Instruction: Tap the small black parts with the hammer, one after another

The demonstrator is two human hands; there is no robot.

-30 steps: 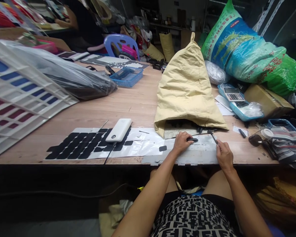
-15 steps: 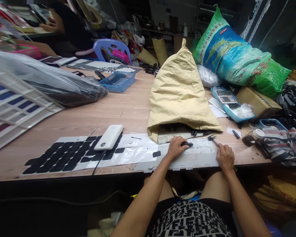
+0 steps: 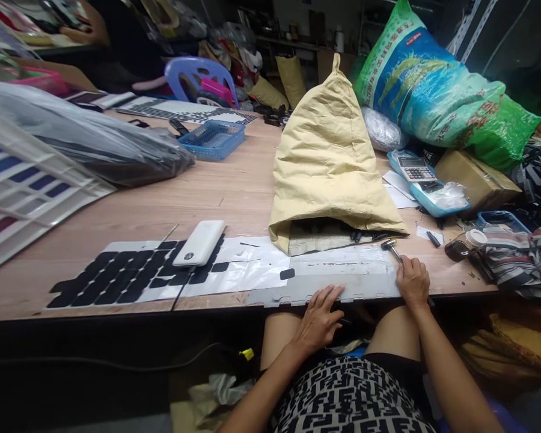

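Observation:
My left hand is at the front edge of the table, over my lap. Its fingers reach onto the grey sheet, and a small black stick-like piece pokes out by the thumb; most of it is hidden. My right hand is closed around the handle of a small hammer, whose head lies near the sheet's far right corner. Just behind the sheet, a pale yellow cloth sack lies with its mouth towards me, dark pieces showing inside.
A white power bank rests on black rounded stickers at the left. Further back are a blue basket and a plastic-wrapped bundle. On the right stand a jar, a calculator and a cardboard box.
My left hand has drawn back from the middle of the grey sheet to the table's front edge, with the black piece along. My right hand stays on the hammer in nearly the same place.

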